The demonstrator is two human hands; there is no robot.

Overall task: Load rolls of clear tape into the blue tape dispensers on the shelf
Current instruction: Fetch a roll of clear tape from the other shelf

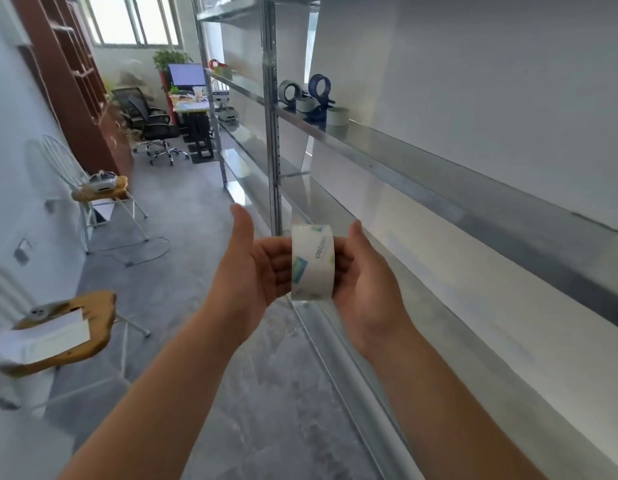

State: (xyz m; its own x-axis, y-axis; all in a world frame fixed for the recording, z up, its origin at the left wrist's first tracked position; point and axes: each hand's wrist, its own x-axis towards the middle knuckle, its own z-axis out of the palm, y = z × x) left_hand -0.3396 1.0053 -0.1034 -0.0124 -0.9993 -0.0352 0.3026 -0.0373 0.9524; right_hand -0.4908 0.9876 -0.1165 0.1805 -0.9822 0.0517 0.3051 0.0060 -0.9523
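Note:
A roll of clear tape [312, 263] in a printed wrapper is held on edge between my two hands, in front of the metal shelf unit. My left hand [252, 268] touches its left side with the thumb up and fingers curled. On its right side my right hand [364, 275] grips it. Farther back on the shelf board [387, 143] stand two blue tape dispensers, one [320, 95] plain to see, the other [289, 93] behind it. Two more tape rolls [337, 116] [307, 104] lie beside them.
A grey upright post [273, 133] of the shelf stands just beyond my hands. Two wooden stools [68, 330] [101, 190] with items on them line the left wall. An office chair [150, 119] and a desk with a monitor [187, 75] are at the far end.

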